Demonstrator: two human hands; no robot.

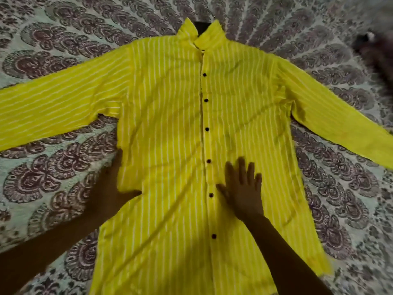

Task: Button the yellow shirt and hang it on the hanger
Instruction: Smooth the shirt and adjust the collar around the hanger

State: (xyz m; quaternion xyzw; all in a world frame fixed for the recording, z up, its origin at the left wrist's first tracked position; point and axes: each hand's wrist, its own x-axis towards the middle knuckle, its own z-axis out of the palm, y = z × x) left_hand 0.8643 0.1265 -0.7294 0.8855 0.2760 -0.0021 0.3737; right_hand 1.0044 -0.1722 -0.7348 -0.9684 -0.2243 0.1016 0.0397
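while the striped yellow shirt [170, 124] lies on the paisley bedspread [53, 167], my left hand [110, 188] and right hand [242, 188] touch it, fingers [241, 167] straight, gripping nothing.

Patterned bedspread [63, 177] under flat, spread yellow shirt [170, 124]

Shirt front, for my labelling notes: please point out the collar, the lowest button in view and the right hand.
Collar [209, 34]: head view, on one raised flap.
Lowest button [214, 236]: head view, on its centre.
Right hand [243, 190]: head view, on its back.
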